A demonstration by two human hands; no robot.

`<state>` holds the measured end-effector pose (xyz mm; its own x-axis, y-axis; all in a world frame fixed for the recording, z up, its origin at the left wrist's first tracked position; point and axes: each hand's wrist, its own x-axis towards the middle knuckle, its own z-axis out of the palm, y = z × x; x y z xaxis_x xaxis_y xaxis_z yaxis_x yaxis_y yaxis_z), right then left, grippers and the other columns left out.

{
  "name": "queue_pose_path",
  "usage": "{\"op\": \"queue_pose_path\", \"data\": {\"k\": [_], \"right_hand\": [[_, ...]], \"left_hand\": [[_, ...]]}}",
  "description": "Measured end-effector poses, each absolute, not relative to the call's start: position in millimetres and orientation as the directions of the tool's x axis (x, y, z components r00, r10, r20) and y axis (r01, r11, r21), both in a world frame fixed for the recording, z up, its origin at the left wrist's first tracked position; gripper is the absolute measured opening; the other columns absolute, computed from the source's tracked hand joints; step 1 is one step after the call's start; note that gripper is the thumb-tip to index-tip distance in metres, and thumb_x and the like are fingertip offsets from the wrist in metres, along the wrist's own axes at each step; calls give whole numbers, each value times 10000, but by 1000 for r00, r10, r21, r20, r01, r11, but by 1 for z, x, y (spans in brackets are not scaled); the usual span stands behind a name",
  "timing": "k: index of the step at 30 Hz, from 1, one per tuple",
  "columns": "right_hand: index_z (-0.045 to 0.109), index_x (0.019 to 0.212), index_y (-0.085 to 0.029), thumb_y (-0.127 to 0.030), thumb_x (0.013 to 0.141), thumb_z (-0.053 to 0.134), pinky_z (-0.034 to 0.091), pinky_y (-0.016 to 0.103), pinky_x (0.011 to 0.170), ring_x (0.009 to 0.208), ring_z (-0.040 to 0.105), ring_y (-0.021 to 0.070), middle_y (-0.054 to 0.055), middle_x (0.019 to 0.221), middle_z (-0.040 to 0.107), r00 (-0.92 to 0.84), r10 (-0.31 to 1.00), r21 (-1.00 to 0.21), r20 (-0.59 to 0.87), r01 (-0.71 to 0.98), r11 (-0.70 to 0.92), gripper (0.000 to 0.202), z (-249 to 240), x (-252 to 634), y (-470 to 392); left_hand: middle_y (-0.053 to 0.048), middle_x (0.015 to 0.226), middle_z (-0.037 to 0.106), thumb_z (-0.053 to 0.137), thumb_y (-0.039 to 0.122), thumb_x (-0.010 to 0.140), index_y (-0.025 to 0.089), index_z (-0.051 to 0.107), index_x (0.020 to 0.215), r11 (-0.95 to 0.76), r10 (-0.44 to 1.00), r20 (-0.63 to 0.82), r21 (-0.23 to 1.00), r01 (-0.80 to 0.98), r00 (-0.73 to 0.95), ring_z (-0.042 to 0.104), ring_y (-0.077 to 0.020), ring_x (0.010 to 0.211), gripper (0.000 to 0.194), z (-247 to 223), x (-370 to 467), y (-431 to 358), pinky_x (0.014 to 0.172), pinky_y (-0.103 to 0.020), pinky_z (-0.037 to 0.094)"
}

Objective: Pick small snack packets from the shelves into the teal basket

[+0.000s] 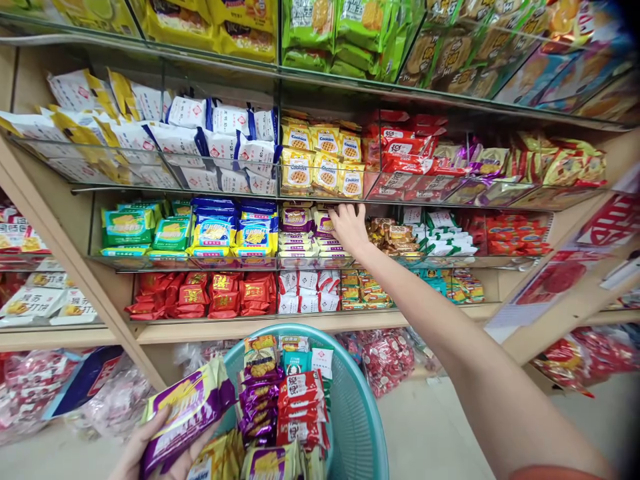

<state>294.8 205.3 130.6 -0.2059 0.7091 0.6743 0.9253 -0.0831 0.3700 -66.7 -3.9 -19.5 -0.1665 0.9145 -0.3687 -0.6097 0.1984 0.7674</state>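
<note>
A left hand (134, 452) clasps purple snack packs (187, 413), thumb over one end, seemingly keeping them stacked, above a teal basket (367, 400)'s left edge, while the right hand (351, 230), fingers bent, touches shelved matching packs (297, 220), grip unclear.

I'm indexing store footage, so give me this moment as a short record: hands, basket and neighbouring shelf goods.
left hand: holds a purple-and-cream packet
right hand: fingers at the shelved purple packets; firm grip unclear
basket: teal, round; contains red packets and others
above right hand: yellow Cookies packets
left of shelved purple packets: blue-and-yellow packets
</note>
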Motion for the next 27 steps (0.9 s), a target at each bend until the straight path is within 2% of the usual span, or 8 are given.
{"op": "queue_pose_path", "data": {"k": [4, 8, 11, 15, 21, 27], "right_hand": [[534, 1108, -117, -168, 838, 439, 206, 513, 991, 1079, 413, 310, 173, 1124, 529, -214, 714, 369, 667, 927, -67, 291, 131, 295, 203], [525, 1078, -108, -170, 827, 467, 210, 517, 991, 1053, 430, 310, 172, 1110, 537, -224, 720, 372, 657, 927, -52, 266, 131, 293, 199], [515, 1059, -98, -171, 826, 481, 215, 522, 994, 1011, 455, 304, 167, 1048, 566, -237, 740, 381, 629, 924, -28, 246, 131, 293, 197], [513, 1032, -110, -114, 850, 411, 211, 524, 1003, 947, 482, 284, 136, 943, 605, -260, 758, 408, 598, 913, -8, 209, 129, 294, 195], [521, 1018, -130, -89, 864, 365, 205, 494, 1019, 919, 472, 259, 111, 912, 594, -345, 701, 473, 624, 881, 12, 223, 131, 294, 185], [542, 1010, -122, -90, 870, 347, 202, 457, 1037, 977, 468, 249, 124, 964, 601, -449, 630, 516, 634, 852, 89, 242, 139, 288, 139]], "left_hand": [[-182, 908, 732, 569, 122, 758, 114, 459, 1274, 220, 903, -394, 766, -604, -170, 675, -352, 890, 528, -21, -66, -5, 690, -528, 574], [-195, 898, 725, 561, 145, 771, 97, 432, 1292, 247, 886, -429, 756, -607, -174, 669, -377, 894, 538, -20, -65, -5, 697, -570, 565], [-220, 900, 713, 567, 145, 770, 67, 404, 1306, 270, 882, -446, 743, -612, -153, 659, -401, 908, 566, -20, -64, -6, 724, -611, 543], [-224, 904, 706, 572, 127, 763, 63, 387, 1314, 279, 880, -453, 739, -614, -145, 655, -407, 916, 585, -23, -63, -6, 745, -628, 531], [-228, 918, 703, 552, 124, 777, 54, 427, 1274, 269, 880, -449, 739, -618, -153, 652, -404, 932, 517, -23, -60, -4, 732, -631, 536], [-199, 918, 711, 548, 115, 780, 77, 467, 1238, 259, 893, -423, 764, -592, -155, 677, -358, 884, 466, -24, -54, -3, 695, -559, 577]]}}
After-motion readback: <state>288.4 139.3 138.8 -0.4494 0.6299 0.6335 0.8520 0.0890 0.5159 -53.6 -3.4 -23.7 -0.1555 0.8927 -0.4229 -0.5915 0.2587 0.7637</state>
